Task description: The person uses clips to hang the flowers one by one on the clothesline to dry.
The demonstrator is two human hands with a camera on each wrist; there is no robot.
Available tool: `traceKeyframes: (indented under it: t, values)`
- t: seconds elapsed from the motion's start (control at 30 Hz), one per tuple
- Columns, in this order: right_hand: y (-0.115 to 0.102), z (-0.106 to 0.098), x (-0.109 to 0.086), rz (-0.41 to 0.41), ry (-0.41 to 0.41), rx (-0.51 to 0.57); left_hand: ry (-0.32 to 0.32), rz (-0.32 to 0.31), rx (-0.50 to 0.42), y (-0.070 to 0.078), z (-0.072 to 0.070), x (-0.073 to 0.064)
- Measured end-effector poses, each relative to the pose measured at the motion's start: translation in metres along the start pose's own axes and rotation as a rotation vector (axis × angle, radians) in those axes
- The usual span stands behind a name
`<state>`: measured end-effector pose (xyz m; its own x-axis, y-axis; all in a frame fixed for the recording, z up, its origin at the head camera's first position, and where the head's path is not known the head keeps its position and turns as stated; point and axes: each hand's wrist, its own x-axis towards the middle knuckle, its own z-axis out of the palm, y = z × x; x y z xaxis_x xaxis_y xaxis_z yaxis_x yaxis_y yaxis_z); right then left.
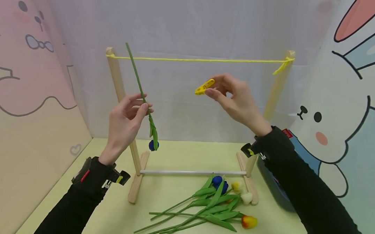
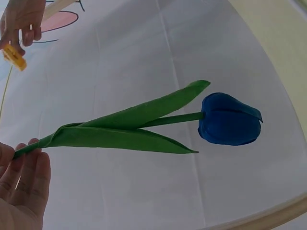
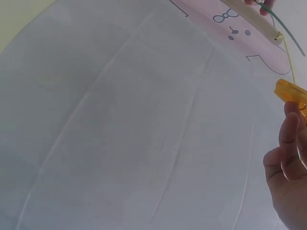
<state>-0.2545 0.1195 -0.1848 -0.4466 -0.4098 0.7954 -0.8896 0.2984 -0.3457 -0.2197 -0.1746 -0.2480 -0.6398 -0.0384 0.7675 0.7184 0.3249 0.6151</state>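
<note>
My left hand [image 1: 124,119] pinches the green stem of a blue artificial tulip [image 2: 230,120]. The flower hangs head down, its stem end rising past the yellow string [image 1: 190,60] near the left post. Two long green leaves [image 2: 124,136] lie along the stem in the left wrist view. Between thumb and fingers, my right hand [image 1: 235,98] holds a yellow clothespin [image 1: 204,87] a little below the string, right of its middle. The same clothespin [image 3: 290,91] shows at the right edge of the right wrist view. Whether its jaws are spread I cannot tell.
The string spans two wooden posts [image 1: 116,75] joined low down by a white rod [image 1: 191,172]. Several artificial tulips [image 1: 215,202], blue, white, yellow and red-yellow, lie on the pale yellow table [image 1: 108,211]. A dark basket [image 1: 273,187] stands at the right, partly behind my forearm.
</note>
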Motion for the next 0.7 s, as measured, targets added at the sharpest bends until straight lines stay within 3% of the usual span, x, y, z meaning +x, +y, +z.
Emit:
traceKeyframes:
  t: [0.23,0.5,0.7]
  values:
    - [-0.018,0.006,0.042,-0.003,0.021,0.018,0.020,-0.034,-0.011,-0.001,-0.003,0.002]
    - [-0.035,0.027,0.086,-0.134,0.039,-0.099,0.046,-0.059,0.011,-0.006,-0.005,0.004]
    - [-0.047,0.041,0.112,-0.055,0.018,-0.197,0.058,-0.061,0.095,-0.008,-0.008,0.004]
